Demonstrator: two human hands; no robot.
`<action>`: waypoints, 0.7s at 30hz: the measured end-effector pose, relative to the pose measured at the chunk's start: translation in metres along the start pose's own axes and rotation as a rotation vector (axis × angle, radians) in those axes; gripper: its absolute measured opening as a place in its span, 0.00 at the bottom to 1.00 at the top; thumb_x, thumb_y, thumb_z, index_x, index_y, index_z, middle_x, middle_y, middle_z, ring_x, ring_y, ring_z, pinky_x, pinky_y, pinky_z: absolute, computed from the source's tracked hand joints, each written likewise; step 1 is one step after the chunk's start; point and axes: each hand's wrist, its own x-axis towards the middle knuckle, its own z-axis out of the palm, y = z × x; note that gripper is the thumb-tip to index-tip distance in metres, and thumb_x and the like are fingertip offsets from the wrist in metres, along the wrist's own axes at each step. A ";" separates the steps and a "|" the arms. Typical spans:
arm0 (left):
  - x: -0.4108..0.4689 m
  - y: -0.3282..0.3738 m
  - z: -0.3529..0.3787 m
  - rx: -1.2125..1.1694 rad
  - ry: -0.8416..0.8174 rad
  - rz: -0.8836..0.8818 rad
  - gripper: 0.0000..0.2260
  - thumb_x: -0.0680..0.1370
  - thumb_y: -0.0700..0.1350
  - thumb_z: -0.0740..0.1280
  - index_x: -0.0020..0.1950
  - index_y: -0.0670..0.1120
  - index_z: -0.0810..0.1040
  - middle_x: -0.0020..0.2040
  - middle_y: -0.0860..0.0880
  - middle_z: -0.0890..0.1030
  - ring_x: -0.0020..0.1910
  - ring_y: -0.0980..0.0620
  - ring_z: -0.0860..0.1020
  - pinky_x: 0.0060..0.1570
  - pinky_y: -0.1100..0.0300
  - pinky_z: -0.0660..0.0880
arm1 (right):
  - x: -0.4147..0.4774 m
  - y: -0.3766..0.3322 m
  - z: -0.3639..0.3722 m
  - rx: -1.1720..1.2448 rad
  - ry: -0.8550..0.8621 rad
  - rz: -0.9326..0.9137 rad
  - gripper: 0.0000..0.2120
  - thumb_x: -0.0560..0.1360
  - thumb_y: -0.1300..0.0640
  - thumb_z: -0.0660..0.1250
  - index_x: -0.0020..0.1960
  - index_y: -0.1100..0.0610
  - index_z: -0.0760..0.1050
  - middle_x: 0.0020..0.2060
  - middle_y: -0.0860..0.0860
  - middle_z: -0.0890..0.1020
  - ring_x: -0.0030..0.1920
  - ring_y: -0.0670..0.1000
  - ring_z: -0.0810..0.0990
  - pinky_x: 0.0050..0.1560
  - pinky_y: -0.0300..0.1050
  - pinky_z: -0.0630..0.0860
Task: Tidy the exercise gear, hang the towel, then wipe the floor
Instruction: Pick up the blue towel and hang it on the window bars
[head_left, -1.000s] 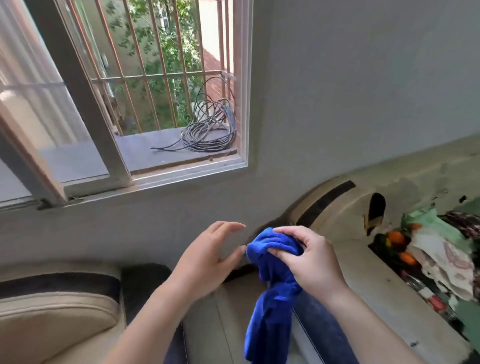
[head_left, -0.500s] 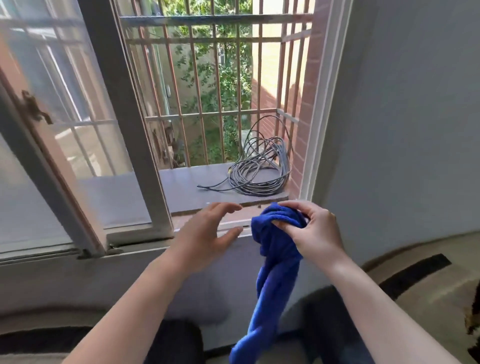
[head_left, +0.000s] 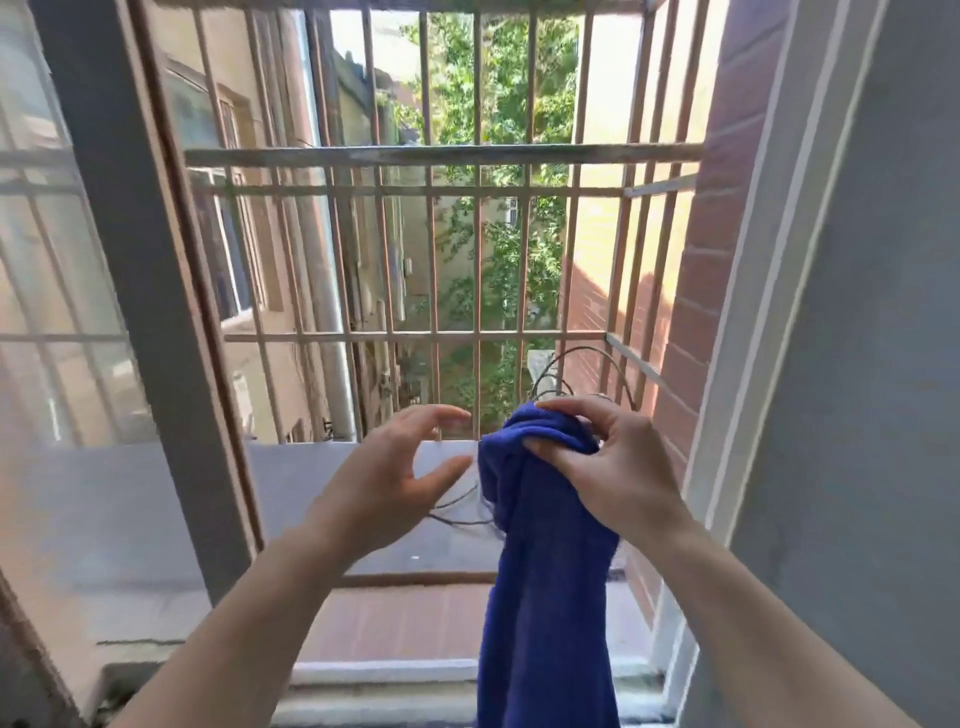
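A blue towel (head_left: 545, 582) hangs in a bunched, twisted column in front of the open window. My right hand (head_left: 608, 467) pinches its top end between thumb and fingers. My left hand (head_left: 395, 473) hovers just left of the towel's top, fingers spread and gently curved, holding nothing and not touching the cloth. Both hands are raised in front of the rusty metal window grille (head_left: 441, 192).
The grille's horizontal bars cross the opening at several heights. A grey ledge (head_left: 322, 499) lies outside, with a coil of grey cable (head_left: 571, 374) mostly hidden behind the towel. A window frame post (head_left: 140, 291) stands at left, a grey wall (head_left: 872, 364) at right.
The view has tilted up from the sofa to the window. Both hands and the towel have risen toward the grille; the grip on the towel is unchanged.
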 end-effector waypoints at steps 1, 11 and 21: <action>0.010 -0.003 0.001 -0.007 0.016 -0.005 0.15 0.75 0.50 0.67 0.62 0.55 0.73 0.57 0.59 0.75 0.54 0.62 0.74 0.50 0.76 0.66 | 0.013 0.004 0.001 -0.002 -0.002 -0.008 0.14 0.67 0.57 0.76 0.45 0.40 0.78 0.43 0.36 0.81 0.45 0.32 0.77 0.43 0.22 0.68; 0.095 -0.030 -0.006 0.037 0.069 0.022 0.18 0.75 0.51 0.67 0.64 0.54 0.72 0.59 0.56 0.76 0.57 0.60 0.74 0.53 0.66 0.69 | 0.114 0.026 0.018 0.033 0.030 -0.056 0.11 0.67 0.57 0.75 0.49 0.48 0.81 0.41 0.40 0.82 0.43 0.33 0.78 0.39 0.23 0.69; 0.174 -0.049 -0.034 -0.047 0.107 0.104 0.16 0.75 0.49 0.67 0.63 0.52 0.72 0.56 0.56 0.76 0.55 0.60 0.74 0.51 0.67 0.72 | 0.196 0.020 0.039 0.062 0.105 -0.084 0.12 0.67 0.57 0.75 0.50 0.49 0.82 0.41 0.40 0.83 0.42 0.39 0.81 0.40 0.30 0.74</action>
